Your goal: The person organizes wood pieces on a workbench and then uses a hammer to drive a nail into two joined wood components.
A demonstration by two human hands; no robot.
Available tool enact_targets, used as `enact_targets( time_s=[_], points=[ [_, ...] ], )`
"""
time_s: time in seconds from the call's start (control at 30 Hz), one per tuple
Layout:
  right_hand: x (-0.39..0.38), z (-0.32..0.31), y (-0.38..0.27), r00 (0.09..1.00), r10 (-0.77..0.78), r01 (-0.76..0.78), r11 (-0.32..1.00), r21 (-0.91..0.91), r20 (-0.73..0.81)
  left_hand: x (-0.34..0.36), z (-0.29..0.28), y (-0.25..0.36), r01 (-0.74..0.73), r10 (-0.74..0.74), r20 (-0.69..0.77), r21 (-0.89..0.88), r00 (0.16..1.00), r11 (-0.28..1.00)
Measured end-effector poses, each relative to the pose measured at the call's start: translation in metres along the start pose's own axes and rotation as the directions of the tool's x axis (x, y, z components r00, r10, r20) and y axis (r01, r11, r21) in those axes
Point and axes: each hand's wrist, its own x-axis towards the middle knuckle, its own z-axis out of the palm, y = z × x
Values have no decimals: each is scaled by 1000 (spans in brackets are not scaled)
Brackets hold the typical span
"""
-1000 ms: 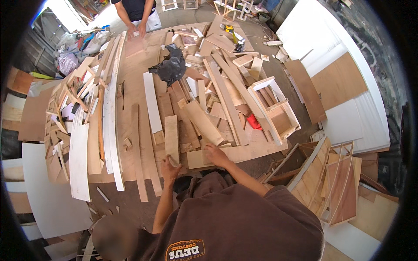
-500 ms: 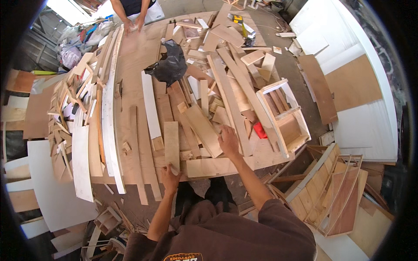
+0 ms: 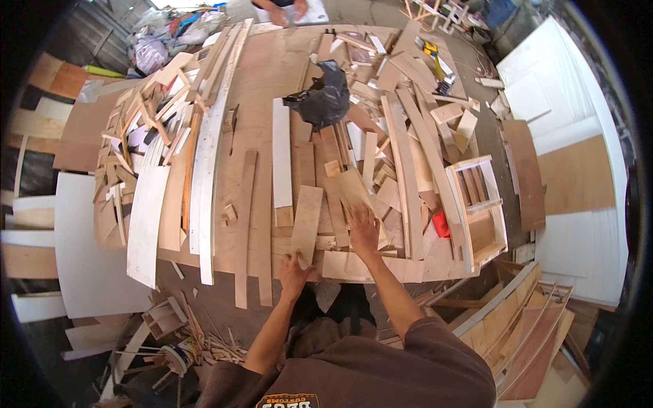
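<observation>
My left hand (image 3: 296, 272) is closed round the near end of a short, pale wooden board (image 3: 309, 216) at the front of the worktable. To its right, my right hand (image 3: 365, 230) lies on another wooden board (image 3: 352, 188), fingers stretched over its face. This second board slants across a heap of offcuts. Between my forearms and the heap, a wide flat plank (image 3: 401, 269) lies along the table's front edge. A long white-faced strip (image 3: 281, 153) lies beyond my left hand, next to narrow brown strips (image 3: 246, 228).
A black plastic bag (image 3: 325, 95) sits mid-table. At right stand a small wooden frame box (image 3: 486, 234), a red item (image 3: 441, 225) and a yellow tape measure (image 3: 430, 49). Long white boards (image 3: 207, 197) and scrap fill the left. Across the table are another person's hands (image 3: 280, 13).
The view has shifted, so the table appears farther right. My right hand has moved from beside the slanting board onto its face. The board at my left hand now tilts slightly.
</observation>
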Motion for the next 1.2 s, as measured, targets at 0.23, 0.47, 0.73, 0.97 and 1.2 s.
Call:
enact_targets(
  time_s=[0.23,0.47,0.73,0.97,1.2],
  points=[
    [10,36,28,989,-127,127,992,-4,-70,-3,-26,-36,-47,-10,-191,-290,982,956],
    [-50,10,-100,993,-59,55,998,-40,-103,-70,-79,-173,137,-314,-263,-528,912,838],
    [-124,97,-326,915,-402,395,908,140,28,-167,-98,-397,233,-647,-203,-820,735,522],
    [-173,158,-580,795,-595,538,780,320,116,-239,-170,-539,273,-705,-75,-889,706,368],
    [-193,199,-740,639,-756,651,630,424,141,-267,-186,-646,219,-830,-11,-963,558,160]
  ],
)
